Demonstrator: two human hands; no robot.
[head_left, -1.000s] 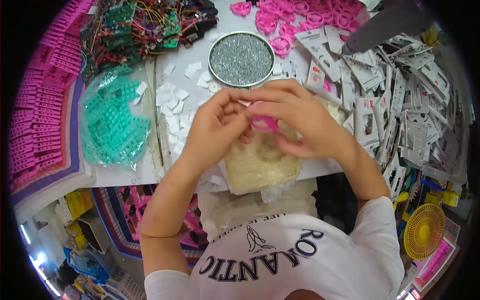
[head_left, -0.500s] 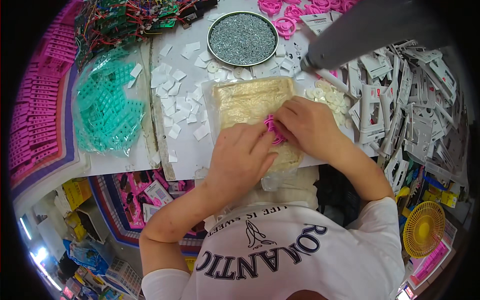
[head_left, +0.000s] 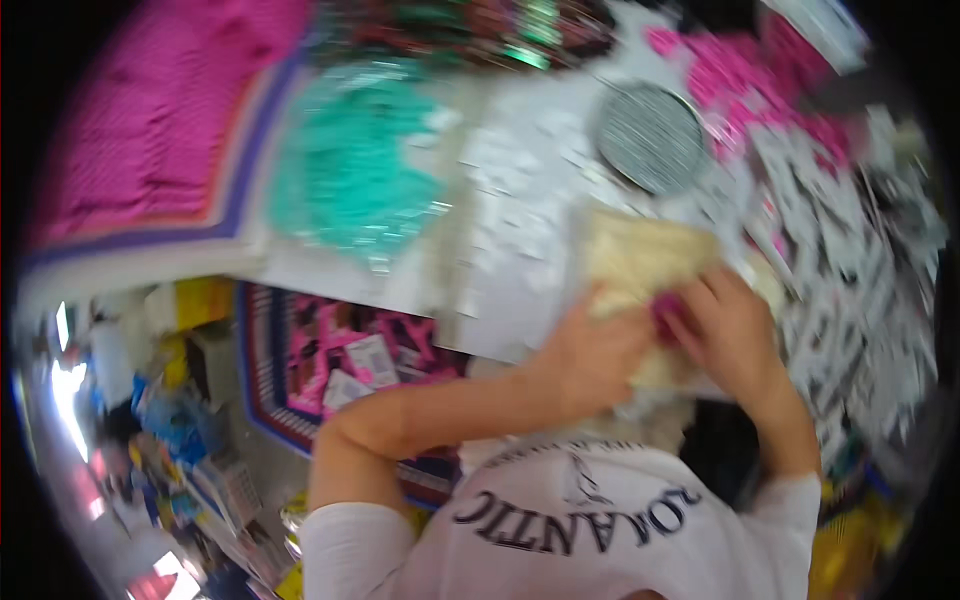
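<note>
Motion blur softens the whole picture. A small magenta-pink plastic part [head_left: 665, 308] sits over a cream pad wrapped in clear plastic [head_left: 640, 245], at the table's near edge. My right hand [head_left: 738, 335] has its fingers closed on the part from the right. Close by on the left, my left hand [head_left: 598, 350] lies over the pad's near left portion with its fingertips towards the part. Its fingers are too smeared to show whether they grip it.
Behind the pad stands a round tin of small metal pieces [head_left: 652, 138]. White squares [head_left: 510, 215] lie scattered left of it, beside a bag of teal parts [head_left: 355, 165]. Pink parts [head_left: 735, 85] and white plastic pieces [head_left: 845, 270] pile up right. A basket [head_left: 262, 395] stands below left.
The view has swung left, so the table and hands appear farther right, and the picture has blurred. My right hand stays at the pink part; my left fingers look slightly farther from it.
</note>
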